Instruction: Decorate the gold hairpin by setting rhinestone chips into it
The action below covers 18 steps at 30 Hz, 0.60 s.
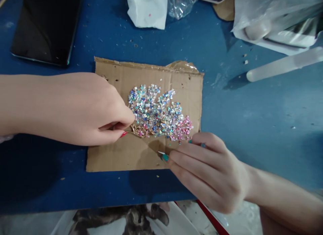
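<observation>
My left hand (101,110) is closed, pinching the thin stem of a gold openwork metal piece (138,130) between thumb and finger. Pinkish bits show on that piece, which is held against the near edge of a glittering pile of small crystal chips (153,108). Most chips are clear, blue and teal; a pink cluster (185,128) lies at the pile's right end. My right hand (209,167) is closed around a thin tool with a pale pointed tip (160,153); the fingers hide the rest of it. Beneath everything is a brown cardboard sheet (111,159).
The cardboard rests on a blue tabletop (252,127). A dark phone (47,26) lies at the upper left. Across the back are a white tissue (148,9), crumpled clear plastic (180,4) and plastic bags (277,19). A translucent white tube (285,65) lies at the right.
</observation>
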Available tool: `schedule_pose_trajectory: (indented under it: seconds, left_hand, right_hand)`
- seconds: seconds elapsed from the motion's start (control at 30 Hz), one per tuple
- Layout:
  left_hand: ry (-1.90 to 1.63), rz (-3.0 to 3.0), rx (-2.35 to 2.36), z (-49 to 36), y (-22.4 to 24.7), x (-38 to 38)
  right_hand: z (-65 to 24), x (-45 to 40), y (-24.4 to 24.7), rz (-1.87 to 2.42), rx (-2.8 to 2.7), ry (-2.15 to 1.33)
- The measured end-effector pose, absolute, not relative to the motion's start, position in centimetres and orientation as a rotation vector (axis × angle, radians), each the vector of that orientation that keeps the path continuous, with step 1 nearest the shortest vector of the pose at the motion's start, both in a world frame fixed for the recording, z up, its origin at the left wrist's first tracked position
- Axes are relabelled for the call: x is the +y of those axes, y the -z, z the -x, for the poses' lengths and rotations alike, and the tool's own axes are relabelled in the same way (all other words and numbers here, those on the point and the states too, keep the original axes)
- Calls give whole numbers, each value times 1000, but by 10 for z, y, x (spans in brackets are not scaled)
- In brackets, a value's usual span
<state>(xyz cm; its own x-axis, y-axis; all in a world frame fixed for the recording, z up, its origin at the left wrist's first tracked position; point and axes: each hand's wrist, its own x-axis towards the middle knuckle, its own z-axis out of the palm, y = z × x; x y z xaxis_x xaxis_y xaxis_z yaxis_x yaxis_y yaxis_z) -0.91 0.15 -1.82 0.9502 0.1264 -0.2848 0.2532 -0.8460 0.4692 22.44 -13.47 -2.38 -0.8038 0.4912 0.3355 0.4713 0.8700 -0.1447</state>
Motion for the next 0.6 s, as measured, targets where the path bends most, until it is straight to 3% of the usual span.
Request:
schedule_pose_trajectory:
  seconds: [0.2,0.6]
  left_hand:
    - [433,-2601,324,4,15,0]
    - [365,-2626,327,3,9,-2]
  right_hand:
    - [-225,-134,24,722,-2656,-122]
    - [-234,-133,23,999,-2542,-541]
